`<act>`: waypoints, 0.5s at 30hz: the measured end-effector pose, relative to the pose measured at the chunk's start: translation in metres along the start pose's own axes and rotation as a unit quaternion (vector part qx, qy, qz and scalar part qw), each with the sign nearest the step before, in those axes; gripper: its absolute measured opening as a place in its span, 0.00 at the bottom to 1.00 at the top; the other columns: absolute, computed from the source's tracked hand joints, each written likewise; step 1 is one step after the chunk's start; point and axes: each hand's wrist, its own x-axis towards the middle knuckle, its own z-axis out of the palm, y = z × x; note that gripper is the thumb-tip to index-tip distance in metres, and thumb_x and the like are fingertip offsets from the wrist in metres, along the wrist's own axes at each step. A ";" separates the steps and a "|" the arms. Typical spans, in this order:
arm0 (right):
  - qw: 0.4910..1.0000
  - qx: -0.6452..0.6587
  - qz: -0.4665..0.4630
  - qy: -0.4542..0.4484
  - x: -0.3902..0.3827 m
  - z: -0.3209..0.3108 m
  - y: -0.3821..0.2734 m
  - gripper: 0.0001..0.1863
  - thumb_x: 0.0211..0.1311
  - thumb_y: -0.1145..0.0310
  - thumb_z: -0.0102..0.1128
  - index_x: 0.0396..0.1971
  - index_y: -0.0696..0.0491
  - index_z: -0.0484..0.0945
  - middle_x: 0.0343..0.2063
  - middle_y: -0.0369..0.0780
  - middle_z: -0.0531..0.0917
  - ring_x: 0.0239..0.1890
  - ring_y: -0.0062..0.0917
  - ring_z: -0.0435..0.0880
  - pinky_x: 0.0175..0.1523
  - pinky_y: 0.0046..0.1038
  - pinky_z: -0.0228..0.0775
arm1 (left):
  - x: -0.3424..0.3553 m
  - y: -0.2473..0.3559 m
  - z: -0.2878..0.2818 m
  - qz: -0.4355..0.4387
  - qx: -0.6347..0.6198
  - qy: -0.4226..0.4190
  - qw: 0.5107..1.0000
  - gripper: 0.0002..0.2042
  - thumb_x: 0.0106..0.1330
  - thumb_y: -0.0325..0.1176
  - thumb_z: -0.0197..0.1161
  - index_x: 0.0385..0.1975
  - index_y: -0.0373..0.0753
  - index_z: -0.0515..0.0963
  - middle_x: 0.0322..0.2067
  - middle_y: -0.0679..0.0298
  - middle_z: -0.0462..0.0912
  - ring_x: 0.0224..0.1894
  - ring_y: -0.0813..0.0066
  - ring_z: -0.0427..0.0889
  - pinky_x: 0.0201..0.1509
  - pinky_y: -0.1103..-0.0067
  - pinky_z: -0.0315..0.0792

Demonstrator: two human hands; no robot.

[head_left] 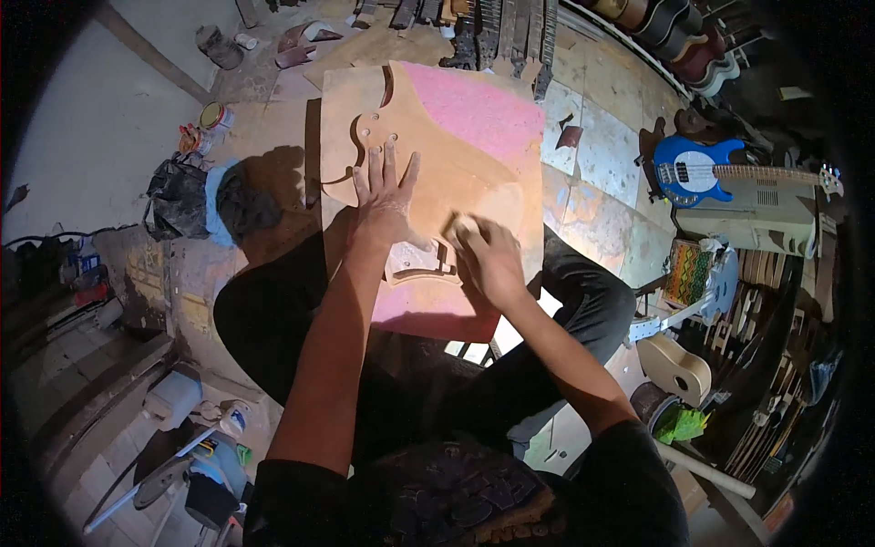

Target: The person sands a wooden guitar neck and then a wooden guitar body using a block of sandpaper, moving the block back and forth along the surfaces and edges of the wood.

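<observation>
An unfinished wooden guitar body [460, 169] lies flat on a pink-stained board [478, 105] in front of me. It has several round holes near its upper left horn and a cut-out cavity [417, 258] at the lower end. My left hand [385, 205] presses on the body with its fingers spread, between the holes and the cavity. Just right of the cavity, my right hand [495, 264] is closed on a small pale block [464, 224] that touches the wood. Motion blurs the block, and the fingers hide part of it.
A blue bass guitar [693, 170] rests at the right, above an acoustic guitar body [674, 369]. Dark fretted necks [510, 36] lie beyond the board. Black bags [182, 196] and a paint can [215, 116] sit at the left, a fan [169, 481] lower left.
</observation>
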 end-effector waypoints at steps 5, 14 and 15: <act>1.000 -0.018 0.002 0.006 -0.002 0.004 -0.002 0.23 0.64 0.66 0.71 0.60 0.42 0.82 0.64 0.45 0.78 0.62 0.47 0.77 0.65 0.52 0.66 | 0.000 0.012 -0.001 -0.026 0.056 0.003 0.998 0.83 0.22 0.57 0.92 0.85 0.52 0.41 0.84 0.42 0.33 0.85 0.35 0.31 0.82 0.37 0.36; 0.999 -0.008 0.013 0.029 -0.007 0.007 -0.005 0.23 0.64 0.69 0.69 0.60 0.43 0.83 0.63 0.47 0.80 0.62 0.48 0.78 0.63 0.51 0.68 | 0.004 0.008 0.005 -0.020 0.057 0.013 0.998 0.84 0.22 0.54 0.93 0.85 0.52 0.39 0.83 0.41 0.33 0.84 0.33 0.31 0.81 0.34 0.37; 0.999 -0.017 0.027 0.033 -0.006 0.008 -0.008 0.23 0.64 0.69 0.69 0.60 0.43 0.83 0.63 0.47 0.80 0.62 0.48 0.78 0.64 0.51 0.68 | 0.003 0.009 0.003 -0.022 0.056 0.011 0.998 0.84 0.22 0.53 0.93 0.85 0.52 0.39 0.83 0.41 0.33 0.84 0.33 0.31 0.81 0.34 0.37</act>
